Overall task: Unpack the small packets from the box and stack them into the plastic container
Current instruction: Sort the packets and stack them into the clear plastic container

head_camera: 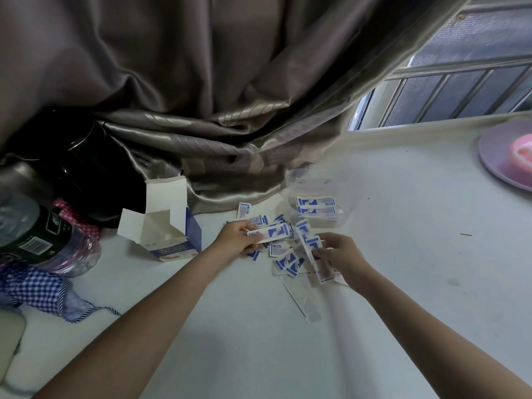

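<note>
Just beyond and right of the loose packets (283, 256): plastic container (313, 197), two packets stacked inside, long axes left-right. Right hand (335, 254) nearer it, pinching blurred packets; left hand (237, 237) pinching one packet (269, 233) lengthwise. Open box (162, 226) left of pile, on worktop (403, 283).

White tabletop (403, 283) ran under everything, dimly lit. Grey-brown satin curtain (187, 82) hung bunched across the back, its hem pooling on the surface. Barred window (460, 90) at upper right let in pale daylight (frosted or meshed glass, hard to tell). Pale sill (431, 125) ran below it.
</note>
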Available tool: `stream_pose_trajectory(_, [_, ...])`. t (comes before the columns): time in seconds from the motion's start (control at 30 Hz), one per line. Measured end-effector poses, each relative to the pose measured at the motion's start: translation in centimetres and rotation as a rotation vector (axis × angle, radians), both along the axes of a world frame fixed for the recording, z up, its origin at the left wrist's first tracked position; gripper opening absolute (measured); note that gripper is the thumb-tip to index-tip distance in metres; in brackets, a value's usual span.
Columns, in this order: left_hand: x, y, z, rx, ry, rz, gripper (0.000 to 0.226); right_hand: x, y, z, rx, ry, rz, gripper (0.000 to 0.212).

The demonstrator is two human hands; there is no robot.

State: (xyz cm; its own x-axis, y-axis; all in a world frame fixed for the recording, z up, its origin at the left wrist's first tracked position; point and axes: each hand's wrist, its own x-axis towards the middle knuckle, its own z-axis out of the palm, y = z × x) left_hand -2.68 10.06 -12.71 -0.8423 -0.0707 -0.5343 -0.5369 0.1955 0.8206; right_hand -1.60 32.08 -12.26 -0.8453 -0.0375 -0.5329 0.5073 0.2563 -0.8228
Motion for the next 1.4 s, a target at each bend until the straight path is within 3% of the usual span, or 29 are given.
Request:
stream_pose_trajectory(0.1, [0.6, 1.2, 0.2, 0.133, -0.065, 0.072, 0.010, 0.4, -0.6, 0.1, -0.310, -0.088, -0.057, 0.027])
stream_pose_trajectory(0.2, [1.2, 3.5, 0.3, 0.267, -0.115, 0.050, 0.008, 0.9, -2.0, 0.2, -0.367, -0.094, 0.022, 0.019])
stream_pose_trajectory(0.33, [1.5, 5.3, -0.1, 0.029, -0.008, -0.213, 0.012, 0.8, -2.4, 0.5, -0.312, -0.033, -0.094, 0.013])
stream_pose_trajectory(0.4, [1.4, 5.3, -0.8, -0.273, 0.106, -0.352, 0.008, 0.4, -1.4, 0.6, -0.153, 0.037, -0.119, 0.018])
stream_pose_trajectory(0.47, [1.7, 4.9, -1.5, -0.601, 0.162, -0.460, 0.027, -0.1, -0.3, 0.4, 0.084, 0.126, -0.037, 0.017])
stream_pose_trajectory(0.53, [2.0, 5.2, -1.8, -0.733, 0.177, -0.533, 0.037, -0.5, 0.8, -0.3, 0.324, 0.172, 0.066, 0.015])
stream_pose_trajectory(0.6, [2.2, 5.7, -2.0, -0.804, 0.194, -0.593, 0.036, -0.6, 1.2, -0.9, 0.482, 0.224, 0.198, 0.013])
stream_pose_trajectory(0.67, [2.2, 5.9, -1.9, -0.830, 0.199, -0.604, 0.030, -0.4, 1.2, -1.1, 0.657, 0.380, 0.459, 0.010])
stream_pose_trajectory(0.77, [1.9, 5.8, -1.3, -0.819, 0.191, -0.605, 0.022, -0.2, 0.8, -1.2, 0.926, 0.641, 0.850, 0.027])
stream_pose_trajectory(0.9, [2.1, 5.8, -0.4, -0.799, 0.241, -0.694, 0.016, 0.1, -0.7, -1.3, 1.036, 0.965, 1.051, 0.026])
stream_pose_trajectory(1.03, [2.4, 6.3, -0.4, -0.825, 0.243, -0.732, 0.025, -0.1, -1.2, -1.6, 1.049, 0.985, 1.118, 0.038])
stream_pose_trajectory(1.2, [2.7, 7.2, -1.2, -0.833, 0.206, -0.729, 0.058, -1.3, 0.4, -1.5, 0.970, 0.947, 0.970, 0.034])
stream_pose_trajectory(1.4, [2.4, 7.2, -1.7, -0.776, 0.234, -0.630, 0.030, -1.8, 1.5, -0.6, 0.775, 0.635, 0.771, 0.028])
